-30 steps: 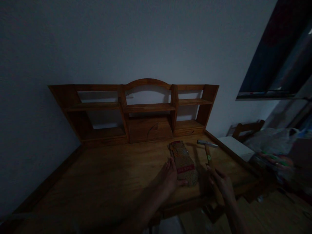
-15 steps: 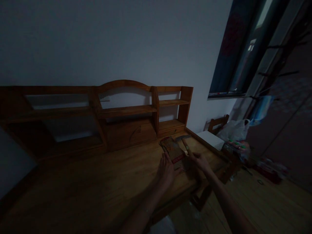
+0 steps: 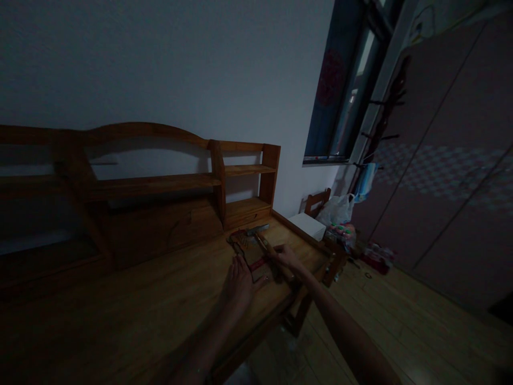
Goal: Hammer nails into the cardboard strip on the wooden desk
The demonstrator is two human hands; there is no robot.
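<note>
The room is dim. A flat patterned packet (image 3: pixel 249 251) with a red band lies on the wooden desk (image 3: pixel 160 299) near its right end. My left hand (image 3: pixel 239 279) rests flat on the desk, fingers touching the packet's near left edge. My right hand (image 3: pixel 285 256) is closed around the wooden handle of a hammer (image 3: pixel 261 240), whose metal head points toward the back of the desk, lying across the packet's right side.
A wooden hutch with shelves (image 3: pixel 160 182) runs along the desk's back against a pale wall. Right of the desk stand a small chair (image 3: pixel 316 200), a white box (image 3: pixel 308 225) and plastic bags (image 3: pixel 339 211). A window (image 3: pixel 344 91) and wardrobe doors (image 3: pixel 449 171) lie further right.
The view has swung right, showing more window and wardrobe. My right hand has brought the hammer leftward, over the packet's right side. My left hand stays at the packet.
</note>
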